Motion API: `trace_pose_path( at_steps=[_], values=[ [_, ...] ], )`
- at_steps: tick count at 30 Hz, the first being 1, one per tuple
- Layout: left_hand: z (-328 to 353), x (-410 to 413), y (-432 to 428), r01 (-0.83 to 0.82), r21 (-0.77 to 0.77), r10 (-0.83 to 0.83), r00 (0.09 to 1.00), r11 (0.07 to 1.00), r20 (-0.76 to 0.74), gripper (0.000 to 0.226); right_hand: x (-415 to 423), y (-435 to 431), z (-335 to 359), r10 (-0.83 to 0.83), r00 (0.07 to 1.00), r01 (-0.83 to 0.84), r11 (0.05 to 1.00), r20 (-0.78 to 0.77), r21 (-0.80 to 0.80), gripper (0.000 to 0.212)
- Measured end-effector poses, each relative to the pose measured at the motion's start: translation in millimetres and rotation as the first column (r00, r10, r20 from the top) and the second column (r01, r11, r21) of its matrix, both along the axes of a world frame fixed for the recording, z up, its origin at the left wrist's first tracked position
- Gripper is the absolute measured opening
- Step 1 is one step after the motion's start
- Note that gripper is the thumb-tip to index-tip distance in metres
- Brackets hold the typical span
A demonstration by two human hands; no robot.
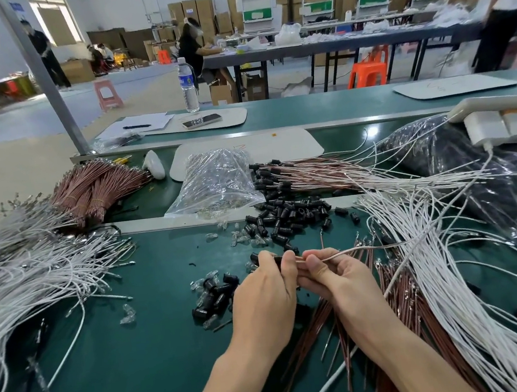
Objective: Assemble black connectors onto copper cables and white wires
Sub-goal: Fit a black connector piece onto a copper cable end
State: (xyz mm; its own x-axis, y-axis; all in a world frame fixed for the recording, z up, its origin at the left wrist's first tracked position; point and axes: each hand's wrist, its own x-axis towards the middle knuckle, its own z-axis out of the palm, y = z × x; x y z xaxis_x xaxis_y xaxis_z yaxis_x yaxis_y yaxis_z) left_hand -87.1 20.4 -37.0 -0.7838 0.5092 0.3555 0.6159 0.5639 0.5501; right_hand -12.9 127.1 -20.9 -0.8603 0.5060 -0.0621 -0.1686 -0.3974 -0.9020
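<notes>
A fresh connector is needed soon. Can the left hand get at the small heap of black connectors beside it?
Probably yes: the heap lies uncovered on the green belt, right beside the left hand. That hand must first let go of the black connector it pinches by the wire in the right hand.

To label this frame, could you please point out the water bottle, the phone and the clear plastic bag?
water bottle (187, 80): head view, on its label.
phone (202, 120): head view, middle of its top face.
clear plastic bag (217, 181): head view, middle of its crinkled side.
</notes>
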Motion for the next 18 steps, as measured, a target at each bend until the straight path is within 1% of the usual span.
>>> trace_pose_path(
  at_steps=[3,6,11,16,18],
  values=[
    [-0.9,-0.5,-1.3,-0.023,0.03,0.023,1.0,0.999,-0.018,0.051,0.4,0.7,0.7,-0.004,1.0,0.003,1.0,0.016,0.03,0.022],
    [0.7,-0.3,-1.1,-0.066,0.007,0.067,0.996,0.998,-0.051,0.053,2.0,-1.3,-0.6,-0.02,1.0,0.018,0.996,0.024,0.085,0.012],
    [3.1,-0.6,2.0,-0.123,-0.064,0.117,0.989,0.99,-0.089,0.058,3.6,-4.1,1.6,-0.034,0.999,0.029,0.991,0.042,0.13,0.011],
    [0.1,-3.4,1.6,-0.123,-0.075,0.114,0.986,0.99,-0.121,0.062,4.5,-5.5,5.3,-0.025,0.997,0.016,0.991,0.069,0.136,0.009],
    [-0.7,-3.5,0.4,-0.124,-0.072,0.116,0.987,0.99,-0.11,0.064,5.8,-6.3,6.6,-0.014,0.997,0.005,0.992,0.07,0.13,0.009]
  ],
)
